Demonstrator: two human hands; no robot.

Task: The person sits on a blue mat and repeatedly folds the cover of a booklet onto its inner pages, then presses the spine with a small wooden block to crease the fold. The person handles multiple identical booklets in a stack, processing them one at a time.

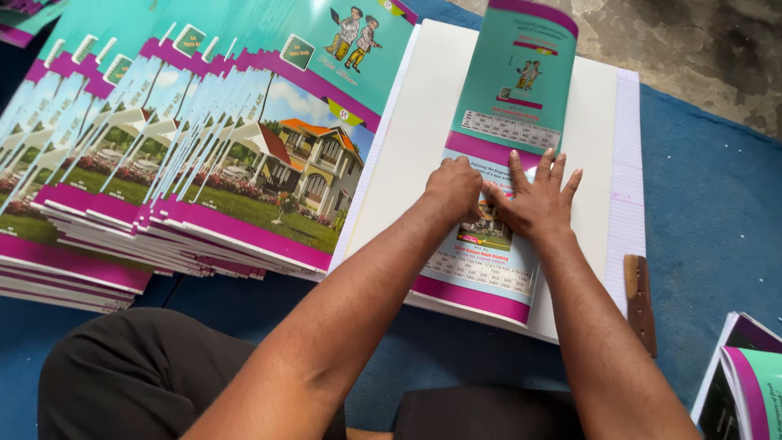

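The printed cover sheet (507, 163), teal with magenta bands, is lying lengthwise down the middle of the white paper stack (411, 155), its far end curling up past the stack's far edge and its near end reaching almost to the stack's near edge. That stack is sitting on the blue floor mat (709, 204), filling the middle of it, with ruled lines showing along its right edge. Spreading across the mat's left side, a fanned row of finished notebooks (187, 163) is overlapping in steps, each showing a house picture, and the nearest one is overhanging the white stack's left edge. You are pressing on the cover sheet with both hands side by side at its midpoint: your left hand (454, 187) is curling into a loose fist, knuckles down on the sheet, grasping nothing, while your right hand (533, 202) is lying flat with fingers spread, palm on the sheet, also gripping nothing. A second small pile of covers (745, 383) is peeking in at the mat's near right corner. A brown wooden stick (639, 301) is lying just off the white stack's near right corner, beside your right forearm.
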